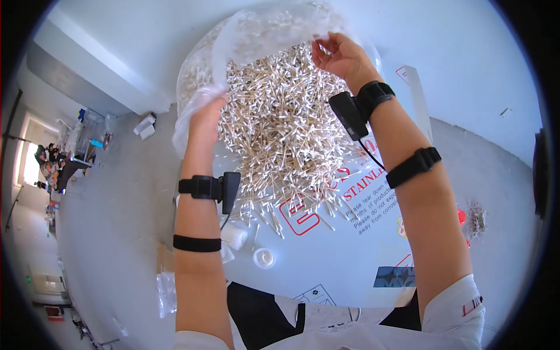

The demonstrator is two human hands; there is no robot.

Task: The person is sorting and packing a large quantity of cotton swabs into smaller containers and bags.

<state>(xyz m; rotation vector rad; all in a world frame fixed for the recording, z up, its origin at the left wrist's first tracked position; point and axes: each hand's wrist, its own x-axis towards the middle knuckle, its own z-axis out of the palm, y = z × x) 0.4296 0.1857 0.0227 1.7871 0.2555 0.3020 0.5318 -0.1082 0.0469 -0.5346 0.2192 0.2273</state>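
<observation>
A large heap of cotton swabs fills the middle of the table, spilling from a big clear plastic bag. My left hand is closed on the bag's near left edge, with film bunched over its back. At the far right side of the opening, my right hand grips the bag's rim between thumb and fingers. Loose swabs fan out at the near side of the heap. Some swabs still lie inside the bag, seen hazily through the film.
The table has a pale printed covering. Near my left forearm are a small round clear container and a white roll-like item. A scattered pile lies on the floor at right. People are far left.
</observation>
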